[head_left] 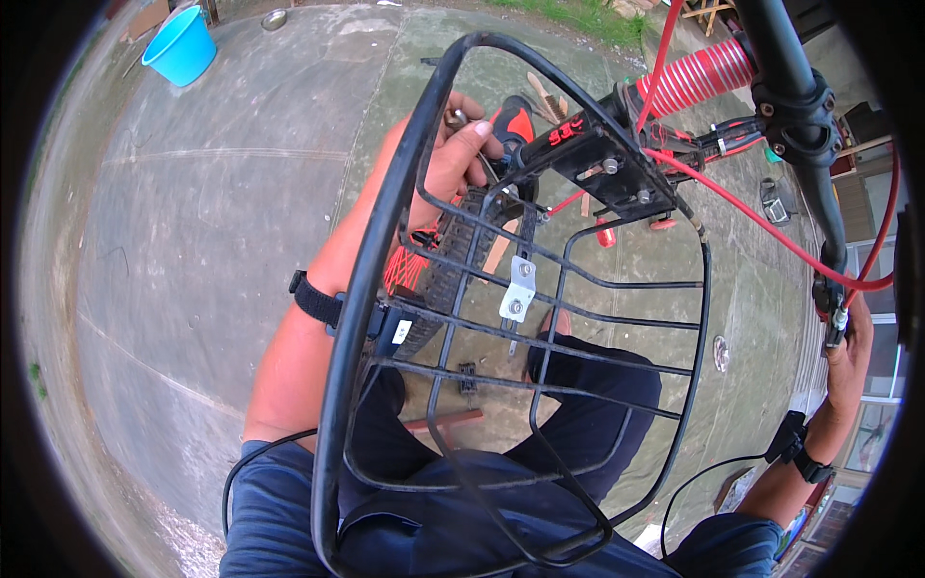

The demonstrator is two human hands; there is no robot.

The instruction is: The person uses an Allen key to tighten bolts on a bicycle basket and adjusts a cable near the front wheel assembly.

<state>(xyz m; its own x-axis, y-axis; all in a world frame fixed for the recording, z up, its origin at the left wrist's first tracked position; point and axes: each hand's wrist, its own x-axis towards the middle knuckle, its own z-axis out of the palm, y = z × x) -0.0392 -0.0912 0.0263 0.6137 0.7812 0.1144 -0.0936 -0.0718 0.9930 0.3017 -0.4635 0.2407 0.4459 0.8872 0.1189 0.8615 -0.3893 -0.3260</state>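
A black wire bicycle basket fills the middle of the view, with a silver bracket bolted to its wires. Seen through the frame, my left hand is closed round a slim silver wrench, beside the front fork and above the knobbly tyre. The wrench's far end is partly hidden by my fingers and the basket. On the right, my right hand wraps the end of the black handlebar, next to the brake lever. A black bolted plate joins the basket to the bicycle's front.
Red cables loop from the handlebar past the basket. A blue bucket and a metal bowl stand on the concrete floor. A brush lies beyond the fork. A loose pedal lies between my legs.
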